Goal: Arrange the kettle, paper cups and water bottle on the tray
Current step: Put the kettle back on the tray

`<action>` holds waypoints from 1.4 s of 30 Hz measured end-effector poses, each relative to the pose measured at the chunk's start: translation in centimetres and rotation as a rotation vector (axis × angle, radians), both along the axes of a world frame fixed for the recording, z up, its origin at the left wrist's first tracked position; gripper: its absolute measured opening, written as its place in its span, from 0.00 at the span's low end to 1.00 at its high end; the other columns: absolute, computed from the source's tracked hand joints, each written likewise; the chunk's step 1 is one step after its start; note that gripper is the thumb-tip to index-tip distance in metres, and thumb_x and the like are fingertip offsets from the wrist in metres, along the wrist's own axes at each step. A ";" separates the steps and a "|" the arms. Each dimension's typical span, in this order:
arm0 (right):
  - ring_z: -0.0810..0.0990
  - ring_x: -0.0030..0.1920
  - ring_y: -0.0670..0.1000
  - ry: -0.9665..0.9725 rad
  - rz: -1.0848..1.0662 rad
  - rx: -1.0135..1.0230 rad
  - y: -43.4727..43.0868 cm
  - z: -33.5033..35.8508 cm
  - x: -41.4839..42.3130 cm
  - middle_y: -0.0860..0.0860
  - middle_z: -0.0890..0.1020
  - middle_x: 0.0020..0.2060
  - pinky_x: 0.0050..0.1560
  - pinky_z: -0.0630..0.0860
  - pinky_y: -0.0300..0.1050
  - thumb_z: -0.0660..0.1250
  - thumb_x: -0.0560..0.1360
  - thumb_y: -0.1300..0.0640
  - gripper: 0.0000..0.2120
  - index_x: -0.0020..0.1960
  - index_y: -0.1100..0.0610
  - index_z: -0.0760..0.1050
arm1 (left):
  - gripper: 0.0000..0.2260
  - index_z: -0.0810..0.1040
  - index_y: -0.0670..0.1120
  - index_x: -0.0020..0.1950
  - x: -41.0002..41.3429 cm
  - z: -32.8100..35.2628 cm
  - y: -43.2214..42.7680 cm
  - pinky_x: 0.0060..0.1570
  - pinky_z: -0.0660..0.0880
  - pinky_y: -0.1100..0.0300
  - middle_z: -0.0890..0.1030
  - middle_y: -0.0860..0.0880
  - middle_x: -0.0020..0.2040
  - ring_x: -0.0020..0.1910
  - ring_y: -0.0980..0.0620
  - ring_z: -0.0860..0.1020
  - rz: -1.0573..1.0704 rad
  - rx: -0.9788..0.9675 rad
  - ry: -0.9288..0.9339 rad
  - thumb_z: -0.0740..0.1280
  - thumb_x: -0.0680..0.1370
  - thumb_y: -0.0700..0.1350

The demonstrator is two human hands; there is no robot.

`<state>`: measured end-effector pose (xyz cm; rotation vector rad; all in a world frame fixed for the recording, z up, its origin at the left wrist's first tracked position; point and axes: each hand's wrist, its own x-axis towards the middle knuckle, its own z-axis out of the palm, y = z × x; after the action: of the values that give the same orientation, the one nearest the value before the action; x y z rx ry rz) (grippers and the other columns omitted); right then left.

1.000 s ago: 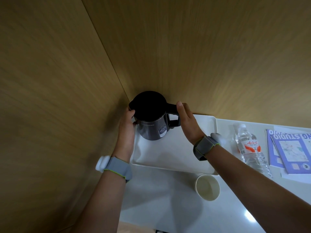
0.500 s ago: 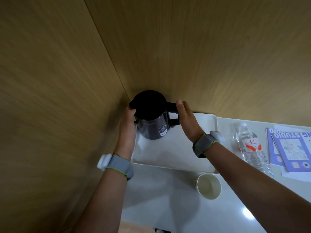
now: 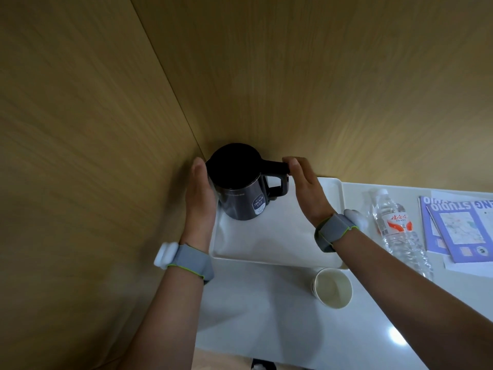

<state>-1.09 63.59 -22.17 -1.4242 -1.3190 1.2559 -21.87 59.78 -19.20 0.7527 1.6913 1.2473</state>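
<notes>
A dark kettle (image 3: 241, 188) with a black lid stands upright in the far left corner of the white tray (image 3: 269, 239), its handle pointing right. My left hand (image 3: 198, 193) presses flat against the kettle's left side. My right hand (image 3: 306, 188) touches the end of the handle with its fingertips, palm open. A paper cup (image 3: 333, 288) stands on the counter just in front of the tray's near right corner. A clear water bottle (image 3: 394, 222) with a red label lies on the counter to the right of the tray.
Wood panel walls close in on the left and behind the tray. Blue brochures (image 3: 458, 225) lie on the white counter (image 3: 266, 316) at the far right. The counter's near edge runs along the bottom.
The kettle has turned a little, so its handle points more squarely right. My right hand has slid from gripping the handle to touching its end. My left hand now lies flatter on the kettle.
</notes>
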 end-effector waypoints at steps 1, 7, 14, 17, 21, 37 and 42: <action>0.78 0.58 0.37 0.007 -0.037 0.016 -0.4 0.1 0.4 0.42 0.80 0.56 0.56 0.69 0.26 0.54 0.87 0.47 0.17 0.65 0.54 0.76 | 0.41 0.61 0.50 0.84 0.1 0.4 -0.3 0.81 0.58 0.54 0.64 0.53 0.83 0.80 0.56 0.63 -0.003 0.009 0.054 0.51 0.77 0.72; 0.78 0.67 0.46 0.058 -0.164 0.039 -3.4 0.8 4.0 0.44 0.82 0.62 0.71 0.70 0.47 0.55 0.81 0.41 0.19 0.62 0.47 0.78 | 0.24 0.61 0.48 0.84 0.8 1.5 -2.5 0.63 0.59 0.82 0.66 0.55 0.80 0.72 0.68 0.64 -0.014 0.208 0.269 0.51 0.88 0.54; 0.78 0.68 0.44 0.069 -0.227 0.050 -6.6 2.1 6.5 0.42 0.82 0.64 0.76 0.68 0.58 0.52 0.81 0.37 0.21 0.64 0.42 0.78 | 0.29 0.67 0.50 0.81 3.1 2.3 -3.2 0.79 0.65 0.54 0.72 0.55 0.78 0.77 0.62 0.69 -0.117 0.343 0.155 0.53 0.83 0.61; 0.78 0.68 0.43 0.108 -0.238 0.060 -7.4 3.2 6.6 0.43 0.81 0.66 0.76 0.68 0.56 0.51 0.82 0.37 0.21 0.66 0.41 0.77 | 0.27 0.67 0.48 0.81 4.6 3.0 -3.0 0.79 0.65 0.49 0.73 0.53 0.78 0.76 0.61 0.70 -0.184 0.348 0.077 0.53 0.83 0.57; 0.78 0.68 0.42 0.159 -0.263 0.079 -8.3 4.1 6.6 0.43 0.81 0.67 0.76 0.70 0.57 0.52 0.84 0.41 0.20 0.69 0.42 0.76 | 0.24 0.68 0.48 0.80 6.4 4.0 -3.2 0.78 0.67 0.49 0.74 0.53 0.76 0.75 0.61 0.72 -0.256 0.341 -0.012 0.54 0.85 0.54; 0.78 0.69 0.42 0.165 -0.362 0.109 -14.6 4.5 11.2 0.46 0.80 0.69 0.74 0.72 0.55 0.51 0.83 0.40 0.24 0.73 0.47 0.74 | 0.20 0.73 0.47 0.77 12.2 4.6 -5.0 0.76 0.70 0.52 0.77 0.53 0.74 0.74 0.62 0.73 -0.412 0.326 -0.074 0.50 0.89 0.45; 0.79 0.68 0.44 0.198 -0.309 0.118 -15.2 5.1 12.6 0.47 0.81 0.68 0.73 0.74 0.55 0.54 0.83 0.42 0.22 0.71 0.49 0.76 | 0.19 0.75 0.47 0.73 14.5 5.4 -6.2 0.74 0.72 0.52 0.80 0.51 0.70 0.71 0.62 0.75 -0.374 0.336 -0.048 0.49 0.89 0.44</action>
<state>11.54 48.40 -17.11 -1.3242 -0.9808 1.0648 -7.38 53.56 -13.83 1.1702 1.2395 1.2790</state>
